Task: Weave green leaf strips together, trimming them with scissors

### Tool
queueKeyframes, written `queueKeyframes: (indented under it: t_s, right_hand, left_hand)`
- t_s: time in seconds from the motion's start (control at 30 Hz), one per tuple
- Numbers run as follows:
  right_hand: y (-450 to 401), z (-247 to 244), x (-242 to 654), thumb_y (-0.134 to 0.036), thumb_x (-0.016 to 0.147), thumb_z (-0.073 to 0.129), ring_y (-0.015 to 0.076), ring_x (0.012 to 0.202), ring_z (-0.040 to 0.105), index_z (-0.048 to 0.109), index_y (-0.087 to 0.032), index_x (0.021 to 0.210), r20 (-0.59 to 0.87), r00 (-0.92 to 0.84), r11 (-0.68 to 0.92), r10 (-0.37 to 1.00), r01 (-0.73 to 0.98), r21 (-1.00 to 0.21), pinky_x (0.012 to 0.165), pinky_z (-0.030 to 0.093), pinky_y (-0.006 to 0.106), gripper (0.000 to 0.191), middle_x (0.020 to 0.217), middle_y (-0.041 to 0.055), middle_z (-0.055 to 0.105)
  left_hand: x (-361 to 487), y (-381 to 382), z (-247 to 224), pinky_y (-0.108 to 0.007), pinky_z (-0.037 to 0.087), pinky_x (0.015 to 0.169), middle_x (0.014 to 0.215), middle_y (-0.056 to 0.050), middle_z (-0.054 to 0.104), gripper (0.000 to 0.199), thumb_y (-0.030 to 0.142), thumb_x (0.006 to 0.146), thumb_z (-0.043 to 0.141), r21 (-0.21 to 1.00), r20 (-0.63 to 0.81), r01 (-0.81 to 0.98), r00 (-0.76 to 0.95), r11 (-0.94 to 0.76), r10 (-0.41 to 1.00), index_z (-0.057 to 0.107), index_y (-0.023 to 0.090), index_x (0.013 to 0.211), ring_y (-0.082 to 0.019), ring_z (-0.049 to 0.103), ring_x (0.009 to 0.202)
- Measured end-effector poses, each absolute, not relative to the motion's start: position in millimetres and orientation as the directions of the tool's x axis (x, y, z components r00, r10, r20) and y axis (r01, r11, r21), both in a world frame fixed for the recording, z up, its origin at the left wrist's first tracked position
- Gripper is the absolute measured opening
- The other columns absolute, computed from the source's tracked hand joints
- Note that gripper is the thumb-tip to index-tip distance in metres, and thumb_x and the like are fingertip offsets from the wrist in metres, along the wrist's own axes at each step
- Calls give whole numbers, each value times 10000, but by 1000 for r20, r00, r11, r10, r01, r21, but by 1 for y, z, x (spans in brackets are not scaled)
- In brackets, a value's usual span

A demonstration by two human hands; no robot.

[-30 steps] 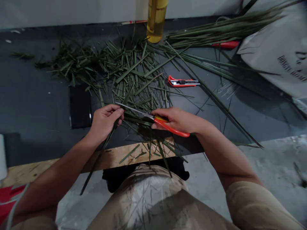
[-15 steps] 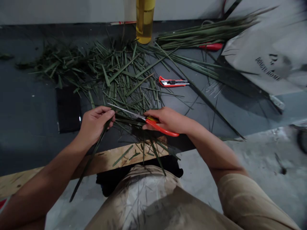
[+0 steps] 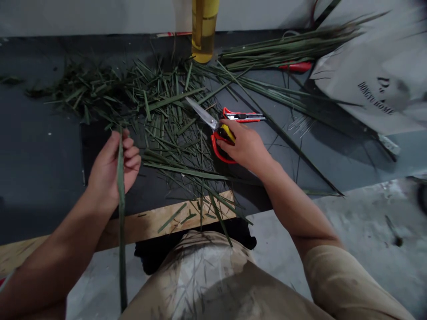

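Observation:
My left hand [image 3: 111, 166] is closed, with a long green leaf strip [image 3: 121, 213] pinched between thumb and fingers. The strip hangs down past my wrist toward the floor. My right hand [image 3: 248, 146] holds scissors [image 3: 207, 116] with red and yellow handles over the table, their blades pointing up and left. Beneath the blades lies a loose heap of cut leaf pieces [image 3: 170, 115]. Just behind my right hand is a red utility knife [image 3: 243, 116]. A dark flat phone-like object [image 3: 90, 142] lies partly hidden behind my left hand.
A yellow bottle [image 3: 203, 31] stands by the wall. A bundle of long leaves [image 3: 287, 49] and a printed pale bag [image 3: 370, 89] lie at the back right. Leaf scraps rest on the wooden board [image 3: 136, 224] at the table's front edge. Thin wires [image 3: 303, 124] lie at right.
My left hand has moved left and up with the leaf strip, turning palm upward. My right hand has lifted away toward the back with the scissors, now pointing more upward.

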State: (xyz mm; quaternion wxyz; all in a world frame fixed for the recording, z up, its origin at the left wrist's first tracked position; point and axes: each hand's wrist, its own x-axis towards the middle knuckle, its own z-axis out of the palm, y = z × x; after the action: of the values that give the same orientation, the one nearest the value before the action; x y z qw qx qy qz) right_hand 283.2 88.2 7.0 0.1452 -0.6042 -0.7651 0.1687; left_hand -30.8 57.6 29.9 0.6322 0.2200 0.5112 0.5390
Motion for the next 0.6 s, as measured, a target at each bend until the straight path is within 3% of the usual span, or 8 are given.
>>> queueKeyframes:
  t_s: [0.17, 0.3, 0.4, 0.47, 0.53, 0.6]
  right_hand:
    - [82, 12, 279, -336, 1016, 537, 349, 1169, 650, 728, -186, 1288, 42, -206, 208, 978, 918, -339, 956, 523, 471, 364, 1324, 176, 705]
    - [76, 20, 275, -341, 1036, 512, 330, 1111, 660, 772, -191, 1169, 81, -136, 155, 987, 932, -327, 905, 503, 439, 328, 1269, 163, 726]
    - [70, 23, 271, -388, 1042, 523, 276, 1033, 665, 771, -182, 1140, 123, -182, 220, 976, 829, -515, 882, 489, 390, 337, 1147, 144, 752]
    - [65, 23, 266, -460, 1026, 564, 211, 888, 659, 758, -174, 1151, 19, -399, 279, 917, 607, -744, 799, 490, 331, 367, 994, 96, 757]
    - [61, 20, 262, -533, 1002, 591, 164, 775, 630, 729, -157, 1209, -119, -631, 158, 767, 366, -917, 701, 474, 285, 451, 888, 53, 742]
    - [57, 17, 257, -564, 961, 645, 133, 706, 586, 700, -138, 1236, -196, -749, 16, 633, 266, -964, 637, 440, 258, 510, 821, 21, 713]
  left_hand:
    - [-42, 64, 25, -152, 437, 566, 707, 82, 598, 230, 374, 876, 850, 806, -402, -539, -193, 246, 895, 654, 255, 894, -70, 510, 693]
    - [-47, 67, 22, -151, 422, 552, 717, 115, 631, 267, 350, 847, 888, 753, -399, -619, -159, 224, 903, 654, 263, 943, -55, 485, 654]
    - [-47, 68, 19, -127, 458, 589, 777, 112, 682, 276, 301, 823, 911, 764, -416, -610, -217, 210, 883, 664, 256, 939, -46, 532, 702]
    - [-44, 66, 18, -115, 478, 629, 808, 114, 698, 298, 245, 789, 930, 799, -397, -573, -271, 184, 877, 655, 246, 902, -43, 570, 767]
    - [-38, 63, 18, -114, 473, 634, 825, 127, 700, 321, 191, 772, 928, 846, -349, -511, -308, 155, 885, 616, 230, 838, -36, 578, 795]
    - [-31, 59, 17, -144, 481, 639, 836, 121, 701, 333, 206, 805, 894, 882, -322, -440, -302, 169, 897, 562, 213, 779, -45, 582, 782]
